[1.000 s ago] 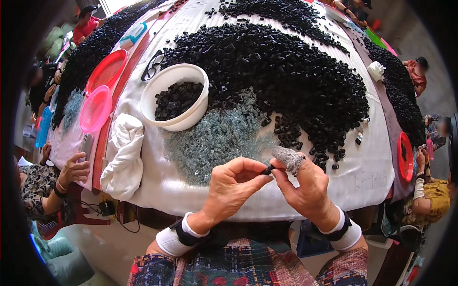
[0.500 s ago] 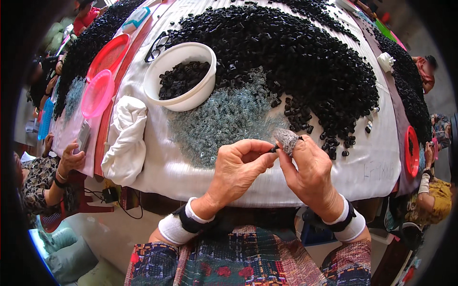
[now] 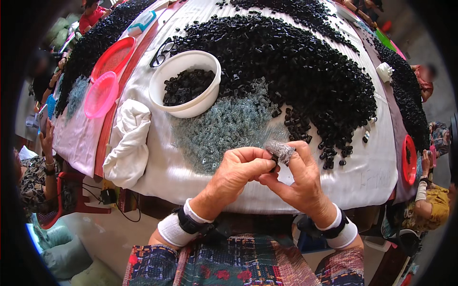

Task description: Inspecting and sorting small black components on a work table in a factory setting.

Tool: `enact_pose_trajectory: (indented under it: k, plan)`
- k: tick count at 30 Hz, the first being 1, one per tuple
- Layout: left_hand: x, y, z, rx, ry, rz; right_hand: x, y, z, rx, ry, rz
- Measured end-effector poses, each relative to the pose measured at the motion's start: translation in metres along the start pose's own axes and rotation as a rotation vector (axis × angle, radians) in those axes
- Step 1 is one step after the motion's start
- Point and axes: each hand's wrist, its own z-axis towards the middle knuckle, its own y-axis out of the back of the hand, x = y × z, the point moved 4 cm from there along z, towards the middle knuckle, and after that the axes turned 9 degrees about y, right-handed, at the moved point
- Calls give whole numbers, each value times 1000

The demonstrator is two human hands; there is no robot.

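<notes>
My left hand (image 3: 238,168) pinches a small black plastic piece (image 3: 275,161) between thumb and fingertips. Against the same piece press the thumb and index finger of my right hand (image 3: 305,178); a grey knitted wrap (image 3: 280,151) covers that index fingertip. Both hands hover over the near part of the white cloth, and the fingers partly hide the piece. Just beyond them spreads a heap of small metal springs (image 3: 229,126). A large mound of black plastic pieces (image 3: 286,62) lies behind and to the right. The white bowl (image 3: 186,110), left of the springs, holds more black pieces.
A bunched white cloth (image 3: 126,148) lies at the left, with black-framed glasses (image 3: 162,52) past the bowl. Pink (image 3: 101,95) and red baskets (image 3: 113,59) stand on the neighbouring table. People sit at both sides; a red basket (image 3: 409,159) is at right.
My hands have drawn closer together; the right thumb now sits beneath the black piece and the wrapped finger over it. At the left, a person's hand has lifted and no longer shows a phone.
</notes>
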Motion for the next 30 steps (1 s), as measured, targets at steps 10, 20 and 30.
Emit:
enact_pose_trajectory:
  k: [10, 20, 30]
  plan:
    - [0, 1, -4, -9, 41, 113, 4, -2, -3, 30, 103, -71]
    - [-7, -3, -2, -17, 16, 187, 10, -2, -3, -67, 100, -159]
    - [-13, 2, -5, -23, 12, 243, 3, 1, 0, -38, 173, -166]
